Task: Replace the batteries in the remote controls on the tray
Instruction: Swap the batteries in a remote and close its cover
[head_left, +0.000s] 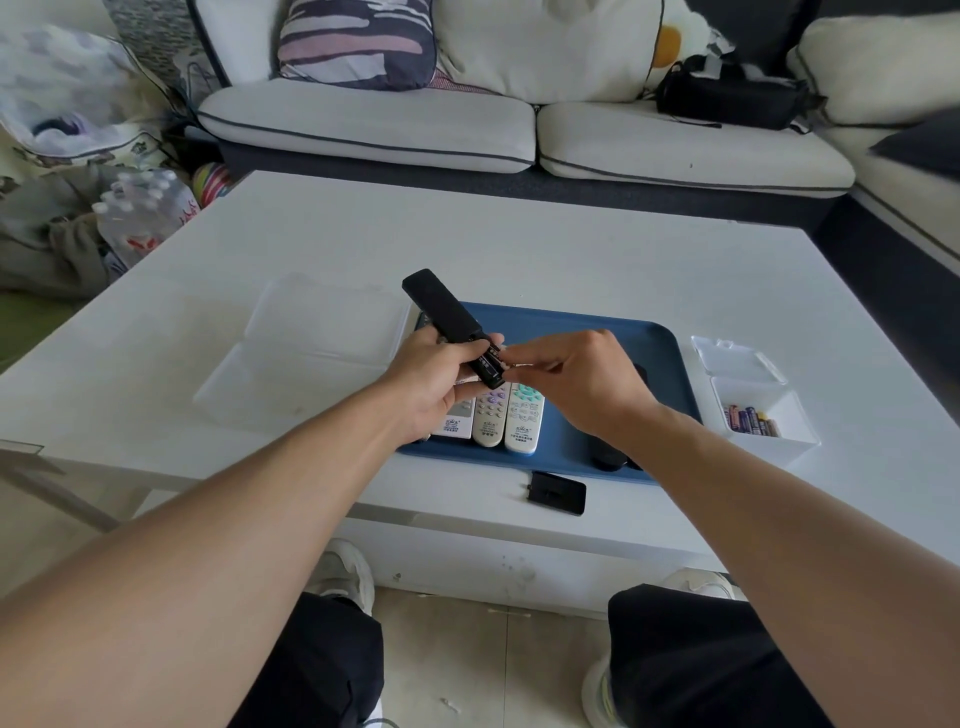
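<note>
My left hand (434, 382) grips a long black remote (441, 312) above the blue tray (597, 327), its back up and its battery bay open at the near end. My right hand (576, 379) pinches a battery (493, 358) at that open bay. Three white remotes (506, 421) lie side by side on the tray under my hands. A dark remote (610, 457) sits on the tray's front right, mostly hidden by my right wrist. The black battery cover (557, 492) lies on the table in front of the tray.
A small white box (763, 441) holding several batteries stands right of the tray, its lid open behind it. A clear plastic container (311, 353) lies left of the tray. A sofa runs behind the white table (467, 234). A pack of water bottles (145, 213) stands on the floor at left.
</note>
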